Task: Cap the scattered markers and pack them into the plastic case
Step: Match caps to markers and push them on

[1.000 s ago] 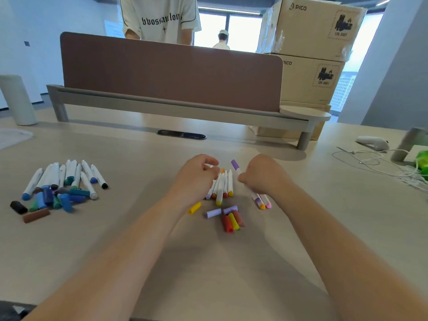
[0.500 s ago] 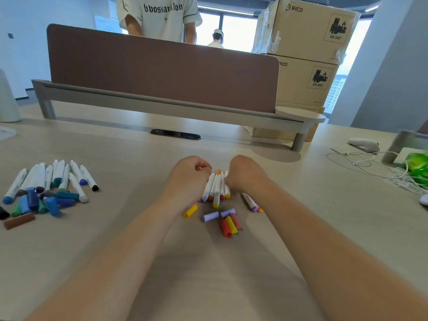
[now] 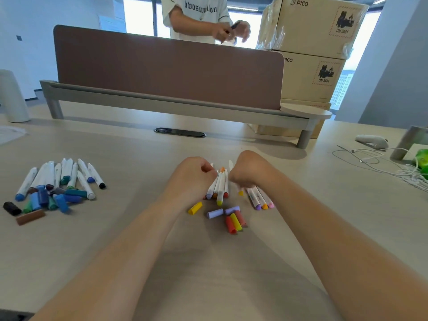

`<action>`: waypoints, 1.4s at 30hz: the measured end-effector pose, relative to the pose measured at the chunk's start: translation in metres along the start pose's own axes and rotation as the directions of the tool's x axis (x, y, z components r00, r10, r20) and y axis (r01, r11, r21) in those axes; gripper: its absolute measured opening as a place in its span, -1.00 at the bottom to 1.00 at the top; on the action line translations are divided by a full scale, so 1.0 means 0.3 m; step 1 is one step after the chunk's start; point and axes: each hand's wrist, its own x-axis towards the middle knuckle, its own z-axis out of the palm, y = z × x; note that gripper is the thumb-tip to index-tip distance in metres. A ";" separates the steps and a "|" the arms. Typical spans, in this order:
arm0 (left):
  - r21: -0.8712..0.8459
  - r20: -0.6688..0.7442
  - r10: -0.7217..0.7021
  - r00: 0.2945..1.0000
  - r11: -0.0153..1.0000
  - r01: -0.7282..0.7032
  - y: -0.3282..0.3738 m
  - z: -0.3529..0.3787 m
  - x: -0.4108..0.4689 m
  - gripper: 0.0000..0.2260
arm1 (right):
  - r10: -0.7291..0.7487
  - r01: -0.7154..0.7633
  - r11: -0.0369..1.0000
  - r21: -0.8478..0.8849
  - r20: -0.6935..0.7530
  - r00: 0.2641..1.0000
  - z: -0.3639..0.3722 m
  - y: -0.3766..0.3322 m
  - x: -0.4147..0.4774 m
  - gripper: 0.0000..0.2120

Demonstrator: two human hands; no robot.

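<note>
My left hand (image 3: 194, 176) and my right hand (image 3: 251, 173) are curled at the far end of a bunch of white markers (image 3: 220, 185) with orange, yellow and lilac ends. The right fist grips a yellow-ended marker (image 3: 240, 193); its white tip pokes out above. The left fingers close on a marker at the bunch's left side. Three more markers (image 3: 260, 198) with purple, orange and pink ends lie under my right wrist. Loose caps (image 3: 234, 220) in red, yellow and lilac lie nearer me, plus a yellow cap (image 3: 195, 207). No plastic case is in view.
At the left lies a pile of blue, green and black markers (image 3: 58, 177) with loose caps (image 3: 46, 201). A brown divider panel (image 3: 166, 70) crosses the desk; a person stands behind it. Cardboard boxes (image 3: 310, 52), white cables (image 3: 370, 158) and a controller (image 3: 370, 141) sit at the right.
My right hand has laid the purple marker beside the two at the right and now grips a yellow-ended one. The person behind the panel now holds something dark.
</note>
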 end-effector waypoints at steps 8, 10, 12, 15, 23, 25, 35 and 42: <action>0.279 0.181 -0.021 0.983 0.960 -0.031 -0.007 -0.067 -0.009 -0.82 | -0.071 0.013 0.778 0.628 0.067 0.995 -0.014 0.078 -0.103 -0.82; 0.387 0.186 -0.102 0.977 0.922 0.023 -0.014 -0.089 -0.009 -0.68 | -0.121 0.026 0.719 0.694 0.088 0.989 -0.001 0.079 -0.119 -0.83; 0.466 0.230 -0.191 0.954 0.882 0.064 -0.018 -0.107 -0.015 -0.58 | -0.147 0.029 0.676 0.736 0.097 0.984 0.010 0.076 -0.129 -0.85; 0.495 0.345 -0.245 0.906 0.868 0.046 -0.026 -0.121 -0.025 -0.58 | -0.153 0.035 0.652 0.757 0.086 0.985 0.019 0.073 -0.132 -0.86; 0.460 0.337 -0.166 0.927 0.888 -0.008 -0.023 -0.121 -0.038 -0.79 | -0.172 0.091 0.700 0.708 0.043 0.984 0.032 0.073 -0.133 -0.86; 0.317 0.268 -0.106 0.958 0.948 0.016 -0.023 -0.128 -0.030 -0.81 | -0.204 0.131 0.696 0.706 0.019 0.979 0.027 0.079 -0.135 -0.86; -0.350 0.078 -0.101 0.992 0.929 0.122 -0.073 -0.115 0.013 -0.90 | -0.307 0.243 0.728 0.641 -0.012 0.952 0.021 0.095 -0.144 -0.91; -0.367 0.043 -0.099 0.994 0.924 0.108 -0.072 -0.115 0.017 -0.86 | -0.300 0.241 0.753 0.613 -0.007 0.954 0.029 0.093 -0.147 -0.92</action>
